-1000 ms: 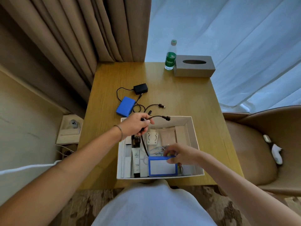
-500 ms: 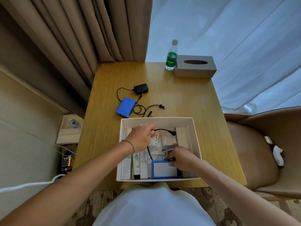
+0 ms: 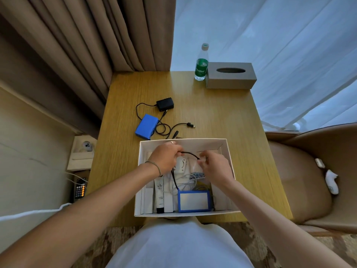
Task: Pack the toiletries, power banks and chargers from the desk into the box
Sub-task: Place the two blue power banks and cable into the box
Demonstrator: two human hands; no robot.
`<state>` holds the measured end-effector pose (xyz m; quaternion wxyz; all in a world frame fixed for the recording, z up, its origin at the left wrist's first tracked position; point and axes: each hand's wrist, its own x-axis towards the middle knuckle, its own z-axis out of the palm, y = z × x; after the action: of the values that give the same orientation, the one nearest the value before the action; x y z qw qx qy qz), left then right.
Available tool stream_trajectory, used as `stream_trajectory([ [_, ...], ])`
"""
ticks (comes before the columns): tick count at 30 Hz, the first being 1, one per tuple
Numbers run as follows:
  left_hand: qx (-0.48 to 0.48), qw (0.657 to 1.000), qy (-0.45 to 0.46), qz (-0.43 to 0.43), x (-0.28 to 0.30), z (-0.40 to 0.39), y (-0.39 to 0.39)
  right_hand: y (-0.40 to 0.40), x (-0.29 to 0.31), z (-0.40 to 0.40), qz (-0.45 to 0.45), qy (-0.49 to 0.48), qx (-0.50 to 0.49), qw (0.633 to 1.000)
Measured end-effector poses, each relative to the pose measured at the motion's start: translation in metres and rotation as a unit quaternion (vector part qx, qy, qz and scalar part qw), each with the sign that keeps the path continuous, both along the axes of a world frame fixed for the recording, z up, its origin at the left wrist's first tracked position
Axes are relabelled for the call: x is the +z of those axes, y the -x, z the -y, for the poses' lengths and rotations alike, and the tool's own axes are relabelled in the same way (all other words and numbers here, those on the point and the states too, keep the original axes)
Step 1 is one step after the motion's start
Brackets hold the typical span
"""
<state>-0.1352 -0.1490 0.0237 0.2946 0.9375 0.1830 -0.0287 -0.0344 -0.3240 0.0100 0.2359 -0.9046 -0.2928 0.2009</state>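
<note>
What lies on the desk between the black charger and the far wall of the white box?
In the head view, a blue power bank and its looped black cable lie between the black charger and the white box.

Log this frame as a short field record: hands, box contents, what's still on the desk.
left hand: grips black cable over the box
right hand: pinches the cable's other end
in box: blue power bank, white tube, white charger
still on desk: second blue power bank, black adapter
bystanders: water bottle, tissue box
</note>
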Motion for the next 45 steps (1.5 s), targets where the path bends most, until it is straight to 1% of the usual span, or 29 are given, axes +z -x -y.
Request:
stream_trajectory([
  [2, 0.025, 1.000, -0.007, 0.015, -0.002, -0.001, 0.000, -0.004, -0.004, -0.004, -0.002, 0.032, 0.013, 0.999],
  [3, 0.047, 0.999, 0.003, 0.024, -0.004, 0.000, 0.001, -0.005, -0.005, -0.006, -0.006, 0.042, 0.017, 0.999],
  [7, 0.156, 0.981, 0.104, 0.055, -0.013, 0.012, 0.010, -0.007, -0.011, -0.015, -0.017, 0.043, 0.005, 0.999],
  [10, 0.223, 0.961, 0.151, 0.066, -0.022, 0.024, 0.018, -0.007, -0.016, -0.019, -0.026, 0.045, -0.010, 0.999],
  [12, 0.242, 0.955, 0.159, 0.068, -0.026, 0.028, 0.022, -0.006, -0.019, -0.021, -0.036, 0.044, -0.014, 0.998],
  [14, 0.246, 0.956, 0.150, 0.060, -0.026, 0.028, 0.023, -0.006, -0.021, -0.024, -0.052, 0.036, -0.013, 0.998],
  [16, 0.236, 0.961, 0.132, 0.051, -0.024, 0.025, 0.024, -0.006, -0.023, -0.026, -0.066, 0.027, -0.014, 0.997],
  [19, 0.206, 0.973, 0.091, 0.042, -0.023, 0.023, 0.024, -0.008, -0.024, -0.027, -0.061, 0.023, -0.021, 0.998],
  [22, 0.195, 0.976, 0.096, 0.031, -0.025, 0.027, 0.028, -0.010, -0.024, -0.029, -0.031, 0.040, -0.020, 0.999],
  [25, 0.160, 0.982, 0.099, 0.013, -0.026, 0.028, 0.031, -0.011, -0.024, -0.030, 0.016, 0.080, 0.012, 0.997],
  [29, 0.068, 0.997, -0.010, -0.029, -0.028, 0.034, 0.029, -0.013, -0.021, -0.029, 0.053, 0.101, 0.024, 0.993],
  [33, 0.021, 0.987, -0.098, -0.124, -0.032, 0.040, 0.020, -0.012, -0.017, -0.023, 0.066, 0.084, 0.029, 0.994],
  [34, 0.015, 0.984, -0.110, -0.142, -0.032, 0.040, 0.018, -0.012, -0.016, -0.022, 0.076, 0.092, 0.036, 0.992],
  [36, 0.005, 0.980, -0.121, -0.161, -0.032, 0.040, 0.015, -0.010, -0.013, -0.023, 0.101, 0.137, 0.056, 0.984],
  [38, -0.006, 0.979, -0.125, -0.163, -0.031, 0.039, 0.013, -0.007, -0.008, -0.024, 0.121, 0.177, 0.065, 0.975],
  [40, -0.007, 0.981, -0.121, -0.151, -0.028, 0.038, 0.013, -0.006, -0.002, -0.024, 0.131, 0.190, 0.073, 0.970],
  [43, 0.000, 0.989, -0.104, -0.101, -0.022, 0.035, 0.016, -0.006, 0.007, -0.020, 0.124, 0.164, 0.086, 0.975],
  [45, 0.008, 0.995, -0.076, -0.056, -0.015, 0.034, 0.020, -0.007, 0.014, -0.019, 0.120, 0.137, 0.100, 0.978],
])
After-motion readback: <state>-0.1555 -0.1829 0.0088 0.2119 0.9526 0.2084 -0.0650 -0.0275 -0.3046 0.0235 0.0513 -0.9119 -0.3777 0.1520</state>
